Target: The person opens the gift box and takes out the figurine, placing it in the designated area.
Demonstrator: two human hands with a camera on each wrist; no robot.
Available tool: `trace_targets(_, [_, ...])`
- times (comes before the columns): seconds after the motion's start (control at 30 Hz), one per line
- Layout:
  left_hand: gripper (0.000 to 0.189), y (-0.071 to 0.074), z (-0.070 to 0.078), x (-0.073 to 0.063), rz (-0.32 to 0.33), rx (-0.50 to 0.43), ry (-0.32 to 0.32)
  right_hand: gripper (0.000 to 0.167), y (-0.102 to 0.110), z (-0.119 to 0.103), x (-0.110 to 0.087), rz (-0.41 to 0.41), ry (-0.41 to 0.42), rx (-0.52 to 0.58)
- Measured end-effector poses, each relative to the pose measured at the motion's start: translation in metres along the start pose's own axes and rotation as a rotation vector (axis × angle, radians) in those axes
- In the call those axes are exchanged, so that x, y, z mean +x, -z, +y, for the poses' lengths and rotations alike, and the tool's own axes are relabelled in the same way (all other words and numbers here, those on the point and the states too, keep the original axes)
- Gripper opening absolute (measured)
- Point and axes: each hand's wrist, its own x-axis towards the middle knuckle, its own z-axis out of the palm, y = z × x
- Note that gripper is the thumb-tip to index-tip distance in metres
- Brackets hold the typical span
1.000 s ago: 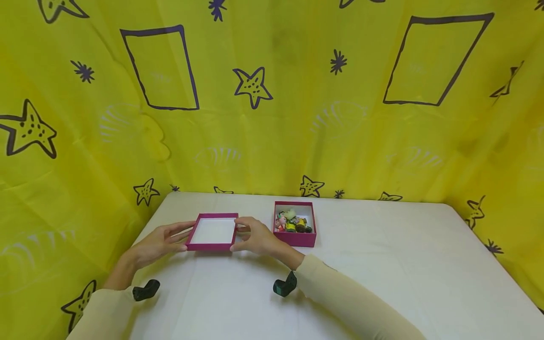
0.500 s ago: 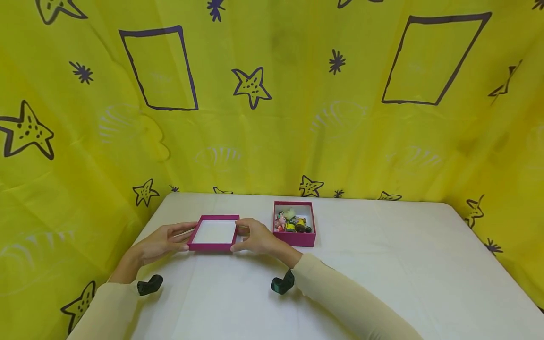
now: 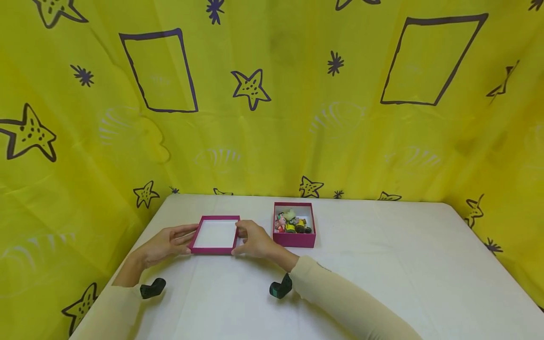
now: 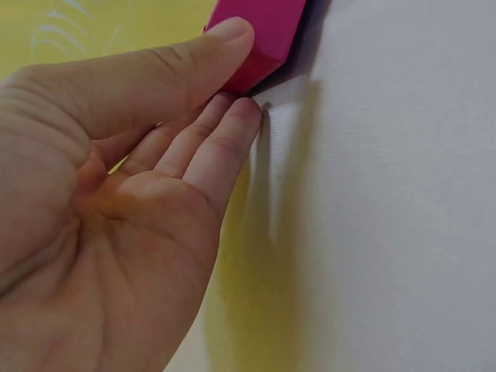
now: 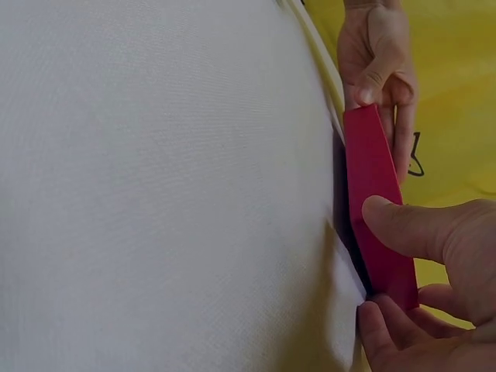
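Note:
A shallow dark pink box lid (image 3: 212, 251) lies hollow side up, its white inside showing. My left hand (image 3: 163, 244) holds the lid's left side; in the left wrist view the thumb presses on a corner of the pink wall (image 4: 267, 35), fingertips at its lower edge. On the opposite side, my right hand (image 3: 257, 242) grips the lid. Its thumb lies on the near wall (image 5: 380, 256) in the right wrist view, with other fingers at the lower edge. Close to the right hand stands a deeper matching box (image 3: 294, 240) holding several small toy figures (image 3: 291, 223).
A white-covered table (image 3: 382, 269) carries both box parts. Behind it and at the sides hangs a yellow curtain (image 3: 280, 141) with dark starfish drawings. Black wrist devices (image 3: 153, 288) are worn at both sleeves.
Both hands have shifted the lid slightly nearer to me and a touch to the right, keeping their hold. The box with the toy figures stays where it was.

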Motion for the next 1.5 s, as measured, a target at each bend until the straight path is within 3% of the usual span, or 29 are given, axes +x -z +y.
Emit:
trace_targets(0.5, [0.081, -0.006, 0.000, 0.000, 0.012, 0.018, -0.022, 0.080, -0.005, 0.000, 0.000, 0.016, 0.037, -0.079])
trace_targets(0.73, [0.082, -0.007, 0.000, 0.000, 0.016, 0.003, -0.017, 0.080, -0.004, 0.002, 0.000, 0.021, 0.054, -0.076])
trace_targets(1.13, [0.079, -0.007, 0.003, -0.002, -0.002, 0.067, -0.016, 0.082, -0.001, 0.000, -0.002, -0.016, 0.033, -0.068])
trace_targets(1.5, [0.079, -0.005, 0.011, -0.010, 0.058, 0.124, -0.071, 0.087, 0.009, -0.006, -0.006, -0.029, 0.029, -0.123])
